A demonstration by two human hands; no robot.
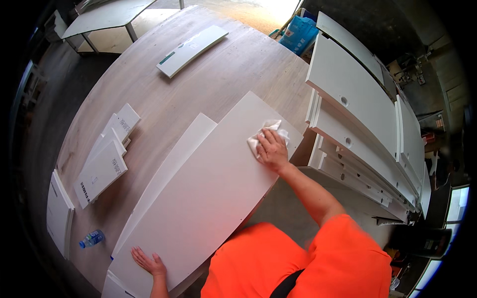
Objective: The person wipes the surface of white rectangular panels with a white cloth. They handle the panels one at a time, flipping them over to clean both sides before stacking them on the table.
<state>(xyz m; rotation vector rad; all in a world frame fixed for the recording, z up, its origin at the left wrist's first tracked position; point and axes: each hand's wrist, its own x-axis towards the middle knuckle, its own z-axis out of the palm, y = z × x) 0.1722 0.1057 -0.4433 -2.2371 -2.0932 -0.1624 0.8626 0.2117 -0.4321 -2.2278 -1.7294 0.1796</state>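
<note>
Nearest the person in the orange shirt, the left hand (148, 261) lies flat with fingers spread on the near end of the large white rectangular laminated board (203, 193), holding nothing; pressing down there looks meant to keep the board from sliding. That board rests on the long pale wooden worktable (218, 74), its near edge overhanging the table toward the person, and partly covers a second, narrower white board (171, 166) showing along its left side. Further up the same board, the right hand (272, 149) is pressed palm-down on a crumpled white cloth (263, 136), fingers curled over it, so the cloth stays flat against the surface. At the table's left edge lie one small clear plastic bottle with a blue cap (91, 239) on its side and about four small white panels (102, 166), kept out of the way. To the right, roughly six long white drilled boards (357, 129) are stacked. Farthest off lies one long white strip with a green mark (191, 49).
</note>
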